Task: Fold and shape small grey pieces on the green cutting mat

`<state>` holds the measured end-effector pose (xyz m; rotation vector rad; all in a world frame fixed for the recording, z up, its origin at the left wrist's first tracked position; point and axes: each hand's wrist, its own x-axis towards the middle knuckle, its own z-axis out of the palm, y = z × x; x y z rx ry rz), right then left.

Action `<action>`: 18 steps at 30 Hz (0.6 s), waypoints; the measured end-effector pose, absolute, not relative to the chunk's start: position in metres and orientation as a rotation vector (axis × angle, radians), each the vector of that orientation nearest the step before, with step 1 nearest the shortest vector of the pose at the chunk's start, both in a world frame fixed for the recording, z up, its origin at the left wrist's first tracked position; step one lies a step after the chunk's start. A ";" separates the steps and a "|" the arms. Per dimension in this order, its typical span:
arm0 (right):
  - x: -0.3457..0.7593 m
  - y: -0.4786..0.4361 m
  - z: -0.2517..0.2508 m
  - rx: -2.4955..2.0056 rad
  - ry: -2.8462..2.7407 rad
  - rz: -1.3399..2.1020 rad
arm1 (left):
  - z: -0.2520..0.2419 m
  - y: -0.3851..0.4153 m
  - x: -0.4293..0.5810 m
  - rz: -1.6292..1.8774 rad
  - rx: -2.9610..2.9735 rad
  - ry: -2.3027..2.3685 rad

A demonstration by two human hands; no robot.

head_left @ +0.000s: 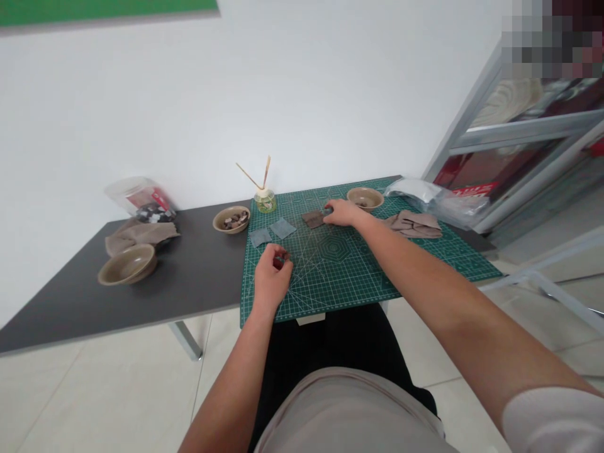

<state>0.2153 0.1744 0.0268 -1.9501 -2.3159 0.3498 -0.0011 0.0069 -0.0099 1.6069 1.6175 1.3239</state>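
My left hand (pixel 272 277) sits low on the green cutting mat (pixel 372 277), its fingers closed on a small dark red object (pixel 280 260). My right hand (pixel 342 212) reaches across the far side of the mat. Its fingertips pinch a small teal object (pixel 327 211) at the edge of a brown fabric square (pixel 312 218). Two grey-blue fabric squares (pixel 260 237) lie between my hands, nearer my left hand.
A beige bowl of brown pieces (pixel 231 219) stands on the dark grey table (pixel 198 267) left of the mat. Another bowl (pixel 365 198) sits at the mat's back. Further left are a third bowl (pixel 127 264), taupe cloth (pixel 141 233) and a plastic tub (pixel 139 196).
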 end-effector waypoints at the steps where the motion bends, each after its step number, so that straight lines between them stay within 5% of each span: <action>1: 0.218 0.172 0.028 -1.948 -2.341 0.348 | -0.010 0.007 -0.001 1.325 1.607 1.618; 18: 0.196 0.152 0.007 -1.943 -2.266 -0.161 | -0.006 0.006 0.000 1.301 1.624 1.648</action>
